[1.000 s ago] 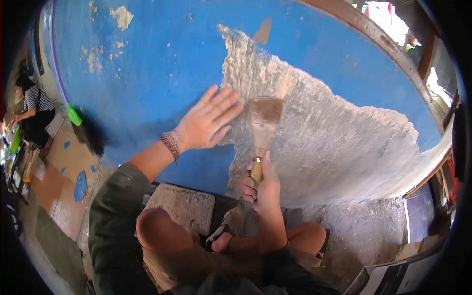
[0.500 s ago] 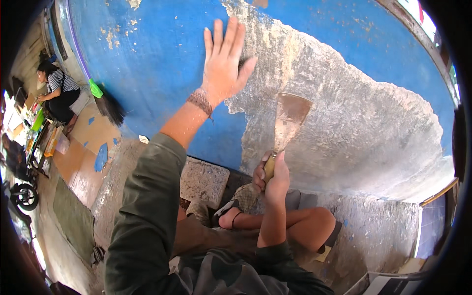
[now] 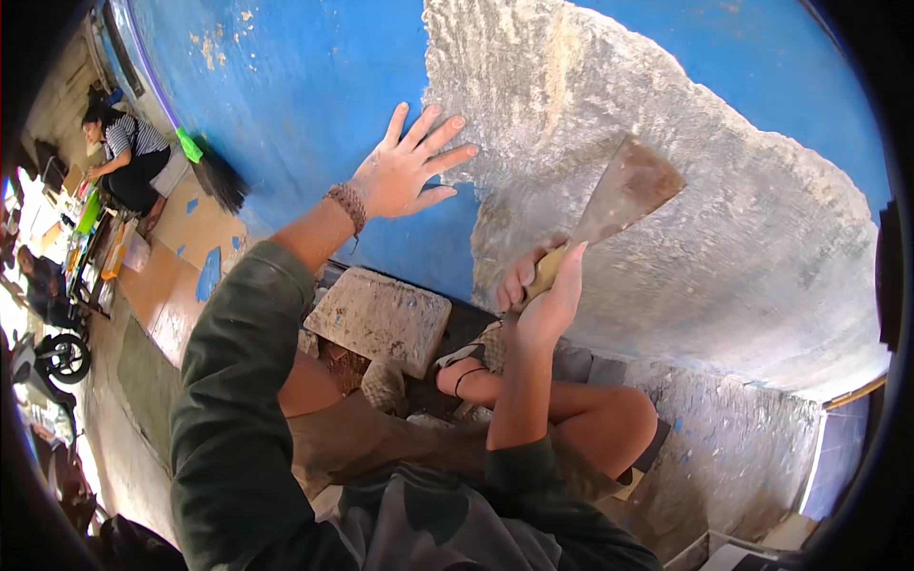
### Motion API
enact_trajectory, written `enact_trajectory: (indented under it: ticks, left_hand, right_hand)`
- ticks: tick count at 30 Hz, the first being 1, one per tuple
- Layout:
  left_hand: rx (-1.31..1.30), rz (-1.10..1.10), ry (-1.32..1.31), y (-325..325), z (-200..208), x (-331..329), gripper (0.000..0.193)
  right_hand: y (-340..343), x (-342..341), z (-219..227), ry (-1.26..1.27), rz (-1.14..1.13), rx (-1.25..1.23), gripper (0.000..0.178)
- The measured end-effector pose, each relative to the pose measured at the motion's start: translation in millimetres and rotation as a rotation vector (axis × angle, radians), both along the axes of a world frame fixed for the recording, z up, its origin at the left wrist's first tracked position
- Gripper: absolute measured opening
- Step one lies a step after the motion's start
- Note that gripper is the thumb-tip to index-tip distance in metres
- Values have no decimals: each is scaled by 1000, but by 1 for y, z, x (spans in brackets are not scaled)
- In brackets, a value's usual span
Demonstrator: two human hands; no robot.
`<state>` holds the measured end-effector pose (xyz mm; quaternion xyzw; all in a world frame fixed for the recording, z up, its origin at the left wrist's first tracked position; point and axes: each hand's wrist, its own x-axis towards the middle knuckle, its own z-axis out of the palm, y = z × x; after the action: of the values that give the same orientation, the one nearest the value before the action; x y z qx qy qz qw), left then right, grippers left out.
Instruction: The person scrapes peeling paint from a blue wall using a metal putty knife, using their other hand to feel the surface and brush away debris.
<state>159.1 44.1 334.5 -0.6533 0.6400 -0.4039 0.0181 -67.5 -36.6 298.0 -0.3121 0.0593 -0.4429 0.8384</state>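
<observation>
My right hand is wrapped round the yellowish handle of a wide paint scraper. Its rusty, dusty blade points up and to the right, over the bare grey patch of the wall. With fingers spread, my left hand lies against the blue paint, its fingertips at the ragged edge where paint gives way to bare plaster. A braided bracelet circles my left wrist. Whether the blade touches the wall I cannot tell.
Below the wall lies a rough square slab, close to my crossed legs. To the left a broom leans on the wall, and blue paint flakes lie on the tiles. Farther left a person sits by low shelves; a motorbike wheel shows.
My left hand has slid down and left along the wall, its fingers spreading wider. The scraper has tilted to the right, still in my right hand. The view has shifted slightly.
</observation>
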Motion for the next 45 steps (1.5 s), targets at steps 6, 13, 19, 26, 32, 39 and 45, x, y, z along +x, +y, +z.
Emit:
enact_trajectory:
  ticks: [6, 13, 19, 26, 32, 39, 45]
  left_hand:
    - [77, 56, -176, 8, 11, 0, 66]
    - [175, -40, -123, 29, 32, 2, 74]
    - [170, -127, -121, 64, 15, 27, 56]
    - [86, -158, 135, 164, -57, 78, 46]
    - [127, 295, 814, 297, -179, 90, 34]
    - [-93, 586, 1052, 353, -285, 49, 38]
    - [-391, 1026, 1166, 396, -292, 37, 33]
  right_hand:
    - [0, 15, 5, 50, 16, -81, 27]
    - [0, 12, -31, 281, -84, -219, 31]
    - [14, 20, -48, 350, -116, -351, 34]
    - [45, 51, -48, 513, -133, -366, 36]
    - [50, 74, -52, 607, 32, -534, 34]
    - [64, 112, -21, 640, -41, -599, 33]
    - [57, 127, -19, 767, 157, -811, 23]
